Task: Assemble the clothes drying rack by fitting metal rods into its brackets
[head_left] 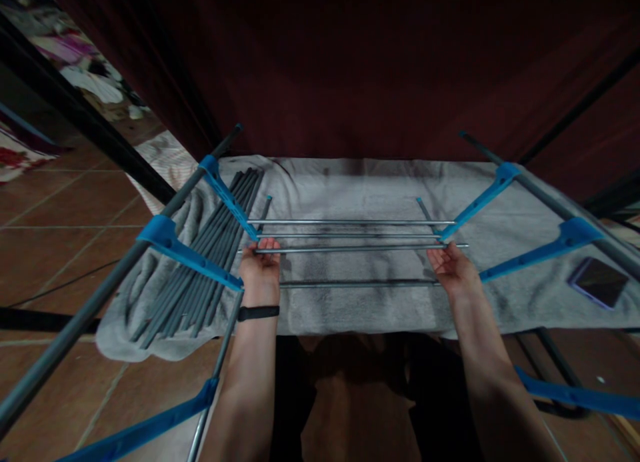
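Note:
A thin grey metal rod (350, 249) lies level between my two hands. My left hand (261, 265), with a dark band on its wrist, is closed around the rod near its left end. Near the other end my right hand (450, 267) pinches the same rod, whose tip sticks out beyond the fingers. Blue plastic brackets stand on both sides, including a left bracket (193, 259) and a right bracket (535, 254) on grey upright tubes. Just behind the held rod, two rods run across between the rear brackets; a nearer crossbar (350, 285) spans the front ones.
A bundle of grey tubes (205, 262) lies on the grey blanket (345, 312) at the left. At the right is a phone (599, 282). A dark red curtain (350, 69) hangs behind. More blue brackets reach in at both lower corners, over the tiled floor (55, 269).

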The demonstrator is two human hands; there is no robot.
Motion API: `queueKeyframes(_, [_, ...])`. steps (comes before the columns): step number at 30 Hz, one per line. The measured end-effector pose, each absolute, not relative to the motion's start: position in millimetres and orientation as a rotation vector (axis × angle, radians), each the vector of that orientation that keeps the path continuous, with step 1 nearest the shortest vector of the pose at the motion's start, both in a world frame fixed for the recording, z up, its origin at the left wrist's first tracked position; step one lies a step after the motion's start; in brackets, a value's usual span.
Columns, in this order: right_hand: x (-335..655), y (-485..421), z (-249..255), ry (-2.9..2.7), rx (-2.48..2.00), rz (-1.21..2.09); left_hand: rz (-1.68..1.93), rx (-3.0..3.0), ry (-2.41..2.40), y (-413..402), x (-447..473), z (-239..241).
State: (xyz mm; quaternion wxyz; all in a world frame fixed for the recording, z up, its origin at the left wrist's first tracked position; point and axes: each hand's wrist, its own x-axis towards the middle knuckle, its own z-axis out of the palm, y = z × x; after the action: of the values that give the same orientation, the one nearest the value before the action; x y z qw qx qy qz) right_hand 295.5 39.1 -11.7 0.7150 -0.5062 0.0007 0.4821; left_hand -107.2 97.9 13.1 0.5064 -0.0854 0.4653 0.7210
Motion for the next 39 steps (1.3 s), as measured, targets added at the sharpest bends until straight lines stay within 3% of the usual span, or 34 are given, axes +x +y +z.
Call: queueKeyframes(39, [300.9,38.3,-13.8,0.057,-1.15,1.085,1.718,-0.304,1.084,95.6,-110.1,16.8])
